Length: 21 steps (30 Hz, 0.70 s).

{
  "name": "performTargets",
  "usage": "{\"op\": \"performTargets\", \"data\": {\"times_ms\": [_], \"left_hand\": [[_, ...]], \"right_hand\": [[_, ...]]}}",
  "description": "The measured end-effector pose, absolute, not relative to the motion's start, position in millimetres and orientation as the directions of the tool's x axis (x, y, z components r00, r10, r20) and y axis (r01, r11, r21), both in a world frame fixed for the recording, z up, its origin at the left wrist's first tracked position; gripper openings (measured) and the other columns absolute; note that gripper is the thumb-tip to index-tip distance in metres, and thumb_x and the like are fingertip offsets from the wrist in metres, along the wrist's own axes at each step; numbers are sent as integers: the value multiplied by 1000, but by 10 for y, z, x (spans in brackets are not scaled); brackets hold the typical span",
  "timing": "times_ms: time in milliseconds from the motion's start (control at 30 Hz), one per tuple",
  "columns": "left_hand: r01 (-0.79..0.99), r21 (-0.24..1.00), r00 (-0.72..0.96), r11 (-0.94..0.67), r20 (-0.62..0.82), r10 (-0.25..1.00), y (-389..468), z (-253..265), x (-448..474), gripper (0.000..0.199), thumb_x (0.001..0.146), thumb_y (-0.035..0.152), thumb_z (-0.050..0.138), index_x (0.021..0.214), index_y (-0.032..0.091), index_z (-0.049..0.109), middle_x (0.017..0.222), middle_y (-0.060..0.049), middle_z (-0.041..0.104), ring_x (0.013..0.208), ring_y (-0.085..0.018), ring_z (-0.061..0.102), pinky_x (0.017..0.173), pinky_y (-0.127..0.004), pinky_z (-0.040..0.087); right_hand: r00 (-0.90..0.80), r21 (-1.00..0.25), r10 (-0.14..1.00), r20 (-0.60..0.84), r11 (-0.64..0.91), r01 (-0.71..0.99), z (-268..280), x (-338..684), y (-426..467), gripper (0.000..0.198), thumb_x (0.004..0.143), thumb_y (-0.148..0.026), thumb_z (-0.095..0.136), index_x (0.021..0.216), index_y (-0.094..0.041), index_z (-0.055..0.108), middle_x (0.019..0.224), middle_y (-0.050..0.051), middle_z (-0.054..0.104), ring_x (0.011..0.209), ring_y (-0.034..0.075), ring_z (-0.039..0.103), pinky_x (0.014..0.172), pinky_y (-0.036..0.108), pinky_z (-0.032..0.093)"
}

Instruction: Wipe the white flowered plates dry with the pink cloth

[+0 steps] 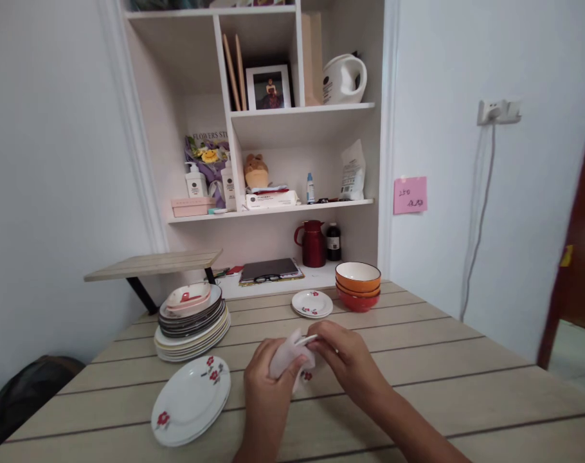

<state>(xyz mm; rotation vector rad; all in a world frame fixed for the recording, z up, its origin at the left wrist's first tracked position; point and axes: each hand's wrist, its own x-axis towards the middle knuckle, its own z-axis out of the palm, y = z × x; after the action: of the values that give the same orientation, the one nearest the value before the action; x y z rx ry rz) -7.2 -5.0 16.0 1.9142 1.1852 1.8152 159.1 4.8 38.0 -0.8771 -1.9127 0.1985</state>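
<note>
My left hand (264,386) is closed around a white tissue or wipe (283,357), which is folded over the edge of a small white plate (306,339). My right hand (346,357) pinches the rim of that same plate, held tilted above the table. A red flower shows low on the plate between the hands; most of the rest is hidden by fingers and tissue. Beyond my hands lie small flowered plates (312,302), stacked flat. To the left are larger oval flowered plates (191,402), one on another.
At the left stands a tall stack of mixed plates (191,334) topped by small dishes (189,296), close to a raised wooden stand (157,263). Orange and red bowls (358,286) are nested at the back right. Behind them are a red jug (314,244) and a dark laptop (268,270).
</note>
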Motion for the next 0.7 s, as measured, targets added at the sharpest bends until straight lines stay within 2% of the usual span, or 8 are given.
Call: {"op": "performTargets", "data": {"times_ms": [133,300,433,533,700], "left_hand": [[198,852,-146,-485,515,845,-17,195,-64,29,71,41,72,85,16,72,73,-5,71,65,-19,64,58,-25,50],[4,943,-179,-333,328,927,6,215,-76,42,67,46,73,91,12,72,69,-4,70,58,-16,60,53,-23,49],[-80,948,-200,-307,287,937,-4,229,-56,43,65,48,75,89,12,72,69,-4,70,58,-16,60,53,-23,50],[-122,947,-213,-297,268,940,1,225,-33,46,62,49,76,87,11,72,69,-4,70,58,-15,60,52,-22,50],[-187,942,-283,-279,220,934,36,193,-21,53,58,54,79,89,11,71,69,-3,70,60,-17,62,55,-24,51]], "right_hand": [[-132,-706,762,634,640,302,292,1521,101,17,89,-30,52,75,-21,58,67,-2,56,64,15,50,58,24,37],[-11,-873,874,487,487,31,245,1433,94,18,82,-33,59,72,-21,51,62,-5,46,60,13,42,56,23,34],[24,-892,910,413,410,-193,266,1416,75,18,80,-35,62,75,-21,51,63,-6,47,58,12,40,53,22,32],[57,-863,925,376,372,-343,282,1394,68,25,76,-36,68,73,-21,49,64,-6,49,56,11,40,52,21,32],[35,-803,969,246,224,-552,255,1332,80,35,70,-43,75,76,-23,47,64,-7,56,52,11,46,50,21,35]]}}
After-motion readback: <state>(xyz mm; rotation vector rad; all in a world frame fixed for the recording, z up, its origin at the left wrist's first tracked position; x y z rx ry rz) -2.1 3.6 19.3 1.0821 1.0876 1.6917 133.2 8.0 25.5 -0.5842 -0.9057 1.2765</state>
